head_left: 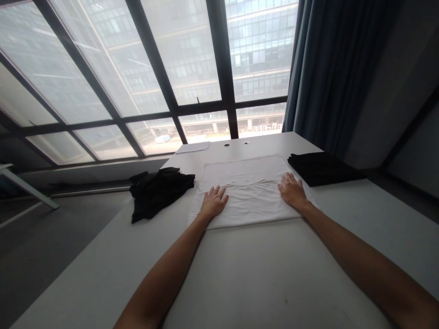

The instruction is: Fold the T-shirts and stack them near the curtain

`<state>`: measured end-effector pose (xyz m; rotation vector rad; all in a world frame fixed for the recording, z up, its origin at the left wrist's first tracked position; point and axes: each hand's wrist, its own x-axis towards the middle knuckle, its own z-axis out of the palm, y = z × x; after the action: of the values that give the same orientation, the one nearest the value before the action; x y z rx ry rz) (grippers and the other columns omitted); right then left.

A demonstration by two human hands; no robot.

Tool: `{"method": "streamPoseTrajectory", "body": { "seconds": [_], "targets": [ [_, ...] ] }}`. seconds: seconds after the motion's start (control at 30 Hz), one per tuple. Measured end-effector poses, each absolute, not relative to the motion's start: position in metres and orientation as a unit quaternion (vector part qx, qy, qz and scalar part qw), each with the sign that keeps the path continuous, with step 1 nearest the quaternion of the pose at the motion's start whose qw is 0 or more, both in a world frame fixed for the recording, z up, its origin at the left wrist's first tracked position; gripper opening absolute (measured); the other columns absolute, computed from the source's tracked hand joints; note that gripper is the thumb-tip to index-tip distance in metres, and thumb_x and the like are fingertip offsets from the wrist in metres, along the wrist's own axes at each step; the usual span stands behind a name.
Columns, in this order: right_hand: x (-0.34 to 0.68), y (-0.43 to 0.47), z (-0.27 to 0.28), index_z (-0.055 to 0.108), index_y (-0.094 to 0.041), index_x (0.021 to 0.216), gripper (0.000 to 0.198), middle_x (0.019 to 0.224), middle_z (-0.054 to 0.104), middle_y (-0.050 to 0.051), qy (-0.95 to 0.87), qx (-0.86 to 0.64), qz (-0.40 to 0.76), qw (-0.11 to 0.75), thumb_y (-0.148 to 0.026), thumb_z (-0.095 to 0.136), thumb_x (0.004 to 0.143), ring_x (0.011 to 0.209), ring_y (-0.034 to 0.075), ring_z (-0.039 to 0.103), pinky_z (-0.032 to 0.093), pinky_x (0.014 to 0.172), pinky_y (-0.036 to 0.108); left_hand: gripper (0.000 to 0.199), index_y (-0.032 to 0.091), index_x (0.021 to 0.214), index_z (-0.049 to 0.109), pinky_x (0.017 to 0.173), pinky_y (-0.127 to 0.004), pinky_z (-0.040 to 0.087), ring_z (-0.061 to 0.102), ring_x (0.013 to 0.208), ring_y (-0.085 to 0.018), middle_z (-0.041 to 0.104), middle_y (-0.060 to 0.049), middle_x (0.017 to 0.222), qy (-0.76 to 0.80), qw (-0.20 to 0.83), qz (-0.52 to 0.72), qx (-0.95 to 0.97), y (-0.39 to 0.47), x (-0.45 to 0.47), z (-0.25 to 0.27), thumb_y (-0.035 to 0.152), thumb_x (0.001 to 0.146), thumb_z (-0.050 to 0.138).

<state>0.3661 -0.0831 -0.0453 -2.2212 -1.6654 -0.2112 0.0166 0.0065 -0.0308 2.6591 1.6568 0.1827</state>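
A white cloth [252, 205], perhaps a garment, lies spread over the middle of the table, with wrinkles running across it between my hands. My left hand [214, 201] rests flat on its left part, fingers spread and pointing away from me. On the right part lies my right hand [291, 190], palm down with its fingers apart. Neither hand grips the fabric. To the left of the cloth sits a crumpled black cloth [159, 192], and to its right a flat, folded black cloth [324, 168].
The white table [254, 269] reaches toward a large window [187, 50]. White sheets [194, 147] lie at its far left corner, near two small round holes in the tabletop. A dark blue curtain [325, 68] hangs at the right. Another table's leg [30, 189] stands at far left.
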Motion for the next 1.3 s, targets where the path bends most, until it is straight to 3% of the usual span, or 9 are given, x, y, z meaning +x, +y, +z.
{"method": "streamPoseTrajectory", "body": {
  "seconds": [0.07, 0.23, 0.33, 0.5, 0.67, 0.8, 1.0, 1.13, 1.3],
  "targets": [
    [0.365, -0.082, -0.047, 0.044, -0.007, 0.151, 0.057, 0.165, 0.032, 0.019, -0.596, -0.77, -0.104, 0.205, -0.035, 0.032, 0.103, 0.154, 0.03, 0.023, 0.019, 0.122, 0.055, 0.06, 0.025, 0.158, 0.038, 0.121, -0.057, 0.022, 0.024, 0.154, -0.035, 0.029, -0.011, 0.167, 0.528, 0.001, 0.059, 0.847, 0.007, 0.016, -0.032, 0.052, 0.105, 0.032],
    [0.37, -0.076, -0.051, 0.054, -0.009, 0.144, 0.052, 0.161, 0.039, 0.02, -0.613, -0.765, -0.026, 0.196, -0.036, 0.036, 0.103, 0.151, 0.03, 0.032, 0.028, 0.12, 0.051, 0.061, 0.025, 0.158, 0.038, 0.121, -0.056, 0.022, 0.024, 0.154, -0.035, 0.029, -0.01, 0.167, 0.527, 0.0, 0.062, 0.848, 0.009, 0.015, -0.035, 0.054, 0.105, 0.032],
    [0.381, -0.074, -0.05, 0.054, -0.009, 0.145, 0.052, 0.162, 0.038, 0.018, -0.605, -0.76, -0.054, 0.231, -0.035, 0.034, 0.104, 0.152, 0.028, 0.03, 0.027, 0.121, 0.048, 0.061, 0.026, 0.158, 0.038, 0.121, -0.056, 0.022, 0.024, 0.154, -0.035, 0.029, -0.009, 0.167, 0.527, 0.0, 0.063, 0.847, 0.011, 0.015, -0.035, 0.054, 0.105, 0.031],
    [0.398, -0.077, -0.05, 0.063, -0.008, 0.133, 0.048, 0.156, 0.045, 0.021, -0.598, -0.779, -0.028, 0.188, -0.033, 0.037, 0.102, 0.148, 0.032, 0.037, 0.031, 0.118, 0.053, 0.06, 0.025, 0.158, 0.039, 0.121, -0.057, 0.023, 0.025, 0.153, -0.036, 0.029, -0.011, 0.167, 0.527, 0.001, 0.06, 0.848, 0.011, 0.015, -0.035, 0.052, 0.105, 0.032],
    [0.39, -0.078, -0.049, 0.057, -0.008, 0.141, 0.049, 0.159, 0.043, 0.019, -0.609, -0.756, -0.088, 0.223, -0.029, 0.037, 0.102, 0.15, 0.028, 0.034, 0.026, 0.121, 0.05, 0.059, 0.026, 0.157, 0.04, 0.121, -0.056, 0.023, 0.026, 0.153, -0.035, 0.031, -0.01, 0.167, 0.529, -0.004, 0.062, 0.846, 0.01, 0.015, -0.035, 0.052, 0.105, 0.033],
    [0.378, -0.08, -0.047, 0.059, -0.009, 0.139, 0.047, 0.156, 0.047, 0.019, -0.624, -0.751, -0.068, 0.205, -0.03, 0.038, 0.102, 0.148, 0.029, 0.038, 0.028, 0.12, 0.051, 0.059, 0.026, 0.157, 0.04, 0.121, -0.056, 0.023, 0.026, 0.153, -0.035, 0.031, -0.01, 0.167, 0.527, -0.002, 0.062, 0.847, 0.01, 0.015, -0.034, 0.052, 0.105, 0.033],
    [0.355, -0.081, -0.046, 0.045, -0.007, 0.151, 0.055, 0.158, 0.045, 0.016, -0.647, -0.705, -0.09, 0.276, -0.032, 0.032, 0.104, 0.151, 0.025, 0.033, 0.024, 0.123, 0.044, 0.06, 0.025, 0.158, 0.039, 0.121, -0.056, 0.023, 0.025, 0.153, -0.034, 0.029, -0.01, 0.167, 0.529, 0.002, 0.061, 0.847, 0.009, 0.015, -0.033, 0.053, 0.104, 0.032],
    [0.349, -0.08, -0.048, 0.054, -0.01, 0.146, 0.052, 0.155, 0.049, 0.015, -0.674, -0.682, -0.023, 0.283, -0.033, 0.036, 0.102, 0.15, 0.025, 0.036, 0.028, 0.122, 0.044, 0.06, 0.026, 0.157, 0.039, 0.121, -0.055, 0.023, 0.025, 0.153, -0.034, 0.029, -0.009, 0.167, 0.528, 0.004, 0.059, 0.847, 0.009, 0.016, -0.032, 0.053, 0.104, 0.033],
    [0.36, -0.083, -0.043, 0.067, -0.014, 0.133, 0.047, 0.145, 0.061, 0.011, -0.617, -0.657, 0.055, 0.428, -0.032, 0.04, 0.098, 0.143, 0.023, 0.047, 0.034, 0.121, 0.04, 0.06, 0.026, 0.157, 0.039, 0.121, -0.055, 0.022, 0.025, 0.154, -0.034, 0.029, -0.01, 0.167, 0.53, 0.006, 0.058, 0.846, 0.009, 0.016, -0.031, 0.053, 0.105, 0.032]
  ]
}}
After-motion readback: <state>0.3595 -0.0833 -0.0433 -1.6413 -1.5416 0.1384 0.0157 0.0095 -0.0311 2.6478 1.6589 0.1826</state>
